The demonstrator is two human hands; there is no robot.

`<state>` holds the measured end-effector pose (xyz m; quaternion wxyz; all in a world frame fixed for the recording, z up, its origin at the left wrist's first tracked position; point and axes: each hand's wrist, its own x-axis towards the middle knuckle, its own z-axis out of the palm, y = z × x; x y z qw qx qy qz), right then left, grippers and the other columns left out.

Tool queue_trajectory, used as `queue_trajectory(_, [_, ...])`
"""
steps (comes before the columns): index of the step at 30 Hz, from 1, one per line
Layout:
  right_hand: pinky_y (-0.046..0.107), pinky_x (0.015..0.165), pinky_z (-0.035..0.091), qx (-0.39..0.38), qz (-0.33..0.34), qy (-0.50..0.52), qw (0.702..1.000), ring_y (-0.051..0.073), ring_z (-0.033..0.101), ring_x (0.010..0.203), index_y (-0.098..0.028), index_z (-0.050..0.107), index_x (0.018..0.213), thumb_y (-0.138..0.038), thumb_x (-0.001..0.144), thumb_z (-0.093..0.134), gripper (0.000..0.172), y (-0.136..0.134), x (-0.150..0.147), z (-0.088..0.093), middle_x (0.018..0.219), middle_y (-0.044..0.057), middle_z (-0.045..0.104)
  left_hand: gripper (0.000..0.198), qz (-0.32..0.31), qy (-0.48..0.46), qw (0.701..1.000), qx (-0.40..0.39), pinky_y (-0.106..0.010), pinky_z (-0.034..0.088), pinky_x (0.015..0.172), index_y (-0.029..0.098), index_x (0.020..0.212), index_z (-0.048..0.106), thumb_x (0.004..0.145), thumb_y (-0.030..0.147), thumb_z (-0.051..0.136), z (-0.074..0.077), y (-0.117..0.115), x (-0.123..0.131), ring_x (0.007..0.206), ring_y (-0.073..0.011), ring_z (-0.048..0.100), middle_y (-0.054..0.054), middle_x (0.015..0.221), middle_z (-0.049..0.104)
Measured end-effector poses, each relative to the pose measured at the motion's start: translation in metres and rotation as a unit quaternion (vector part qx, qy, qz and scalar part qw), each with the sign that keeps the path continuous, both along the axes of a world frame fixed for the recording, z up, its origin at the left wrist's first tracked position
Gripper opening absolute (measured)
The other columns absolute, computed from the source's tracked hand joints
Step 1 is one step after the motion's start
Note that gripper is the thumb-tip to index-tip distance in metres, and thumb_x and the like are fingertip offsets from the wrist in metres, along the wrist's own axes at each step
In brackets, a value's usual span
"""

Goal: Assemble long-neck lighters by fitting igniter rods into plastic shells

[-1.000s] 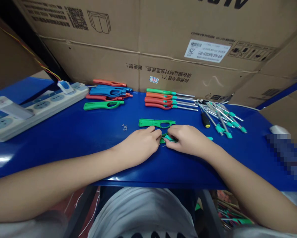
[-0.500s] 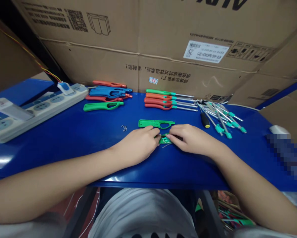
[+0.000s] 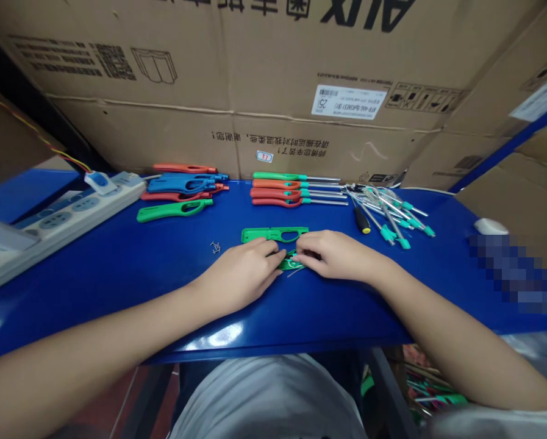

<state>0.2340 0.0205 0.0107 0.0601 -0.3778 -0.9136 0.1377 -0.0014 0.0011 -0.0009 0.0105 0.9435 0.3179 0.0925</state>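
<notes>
In the head view, the left hand has its grip clamped on the left end of a green casing, which lies low between both hands on the tabletop. The right hand touches the casing's right side; whether its grip is together cannot be told. A thin wire sticks out on the near side. Just beyond lies a green shell, with screws to its left. Farther right, a screwdriver lies beside metal rods.
</notes>
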Motion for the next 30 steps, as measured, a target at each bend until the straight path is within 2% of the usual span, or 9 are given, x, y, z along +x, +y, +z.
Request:
queue_trajectory(4, [0.026, 0.067, 0.038, -0.003, 0.001, 0.002, 1.0, 0.016, 0.06, 0.075, -0.017, 0.066, 0.084, -0.032, 0.102, 0.051, 0.028, 0.002, 0.0, -0.001, 0.084, 0.005, 0.07, 0.037, 0.003, -0.002, 1.0, -0.008, -0.039, 0.057, 0.089, 0.015, 0.135, 0.062, 0.101, 0.025, 0.051, 0.0, 0.001, 0.0, 0.103, -0.0261, 0.064, -0.012, 0.111, 0.067])
queue_trajectory(6, [0.027, 0.071, 0.042, -0.003, 0.001, 0.039, 0.999, 0.017, 0.063, 0.079, -0.017, 0.069, 0.087, -0.033, 0.103, 0.047, 0.032, 0.01, 0.008, 0.0, 0.087, 0.006, 0.072, 0.039, 0.002, 0.001, 1.0, -0.013, -0.04, 0.056, 0.089, 0.017, 0.139, 0.059, 0.101, 0.024, 0.051, 0.0, 0.001, 0.0, 0.104, -0.0256, 0.063, -0.011, 0.113, 0.066])
queue_trajectory(8, [0.031, 0.08, 0.047, 0.035, -0.04, 0.106, 0.993, 0.019, 0.066, 0.087, -0.018, 0.071, 0.095, -0.034, 0.102, 0.047, 0.03, 0.024, 0.025, 0.001, 0.095, 0.008, 0.074, 0.041, -0.004, 0.004, 1.0, -0.006, -0.04, 0.056, 0.089, 0.019, 0.142, 0.056, 0.102, 0.024, 0.049, 0.001, 0.001, 0.0, 0.105, -0.0256, 0.062, -0.011, 0.115, 0.064])
queue_trajectory(10, [0.036, 0.089, 0.047, 0.138, -0.17, 0.141, 0.966, 0.025, 0.064, 0.102, -0.019, 0.07, 0.112, -0.03, 0.098, 0.048, 0.028, 0.042, 0.052, 0.001, 0.11, 0.012, 0.071, 0.043, -0.011, 0.009, 1.0, 0.002, -0.041, 0.055, 0.089, 0.022, 0.145, 0.054, 0.102, 0.023, 0.047, 0.0, 0.001, 0.0, 0.104, -0.0257, 0.061, -0.012, 0.116, 0.063])
queue_trajectory(12, [0.041, 0.094, 0.046, 0.207, -0.31, 0.103, 0.922, 0.03, 0.061, 0.11, -0.015, 0.068, 0.119, -0.025, 0.092, 0.05, 0.034, 0.059, 0.083, -0.003, 0.115, 0.017, 0.067, 0.044, -0.018, 0.013, 1.0, 0.001, -0.041, 0.055, 0.087, 0.025, 0.146, 0.053, 0.103, 0.023, 0.044, -0.001, 0.001, 0.0, 0.102, -0.0254, 0.06, -0.011, 0.115, 0.061])
queue_trajectory(15, [0.047, 0.098, 0.043, 0.22, -0.484, 0.044, 0.846, 0.037, 0.055, 0.116, -0.01, 0.071, 0.115, -0.024, 0.084, 0.056, 0.037, 0.077, 0.122, -0.01, 0.118, 0.022, 0.061, 0.043, -0.026, 0.021, 0.999, -0.004, -0.041, 0.054, 0.087, 0.028, 0.145, 0.055, 0.105, 0.023, 0.039, -0.001, 0.002, 0.0, 0.102, -0.0252, 0.059, -0.012, 0.114, 0.06])
queue_trajectory(17, [0.05, 0.096, 0.044, 0.207, -0.529, 0.025, 0.823, 0.039, 0.054, 0.116, -0.013, 0.074, 0.107, -0.031, 0.084, 0.059, 0.032, 0.082, 0.135, -0.016, 0.12, 0.022, 0.06, 0.044, -0.029, 0.025, 0.999, -0.004, -0.041, 0.053, 0.088, 0.027, 0.145, 0.055, 0.105, 0.022, 0.038, -0.001, 0.002, 0.0, 0.102, -0.0252, 0.059, -0.012, 0.113, 0.06])
queue_trajectory(23, [0.052, 0.097, 0.045, 0.177, -0.559, -0.005, 0.81, 0.039, 0.05, 0.121, -0.014, 0.071, 0.108, -0.033, 0.084, 0.066, 0.031, 0.086, 0.137, -0.025, 0.126, 0.021, 0.058, 0.043, -0.032, 0.023, 0.999, -0.007, -0.04, 0.053, 0.088, 0.027, 0.145, 0.056, 0.105, 0.022, 0.039, 0.0, 0.002, 0.0, 0.102, -0.0242, 0.059, -0.012, 0.111, 0.06])
queue_trajectory(30, [0.048, 0.092, 0.044, 0.174, -0.567, 0.002, 0.805, 0.037, 0.052, 0.114, -0.012, 0.071, 0.096, -0.025, 0.086, 0.059, 0.021, 0.088, 0.138, -0.025, 0.12, 0.023, 0.057, 0.042, -0.041, 0.001, 0.999, -0.017, -0.043, 0.054, 0.091, 0.024, 0.142, 0.058, 0.103, 0.02, 0.043, 0.0, 0.003, -0.001, 0.109, -0.0266, 0.061, -0.013, 0.119, 0.063])
